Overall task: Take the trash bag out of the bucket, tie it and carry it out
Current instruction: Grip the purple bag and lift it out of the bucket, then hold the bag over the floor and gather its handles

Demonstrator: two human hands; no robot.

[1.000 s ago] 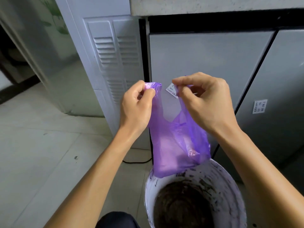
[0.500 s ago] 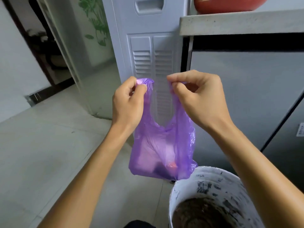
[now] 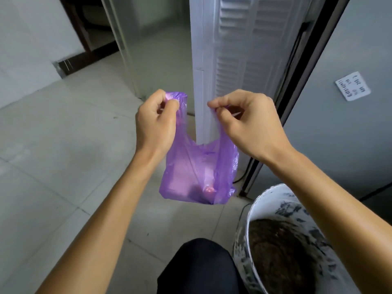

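- Bag (image 3: 197, 172): purple, clear of the bucket (image 3: 250, 213), hanging in air up and left of the bucket's rim, over the floor (image 3: 63, 155).
- Left hand (image 3: 156, 124): closed, pinching the left handle.
- Right hand (image 3: 252, 124): closed, pinching the right handle.
- Handles: level and apart, bag's long axis straight down between them; tying likely needs them crossed.

Soft even daylight, faint shadows, dim doorway upper left, slight motion blur, wide-angle bending at edges
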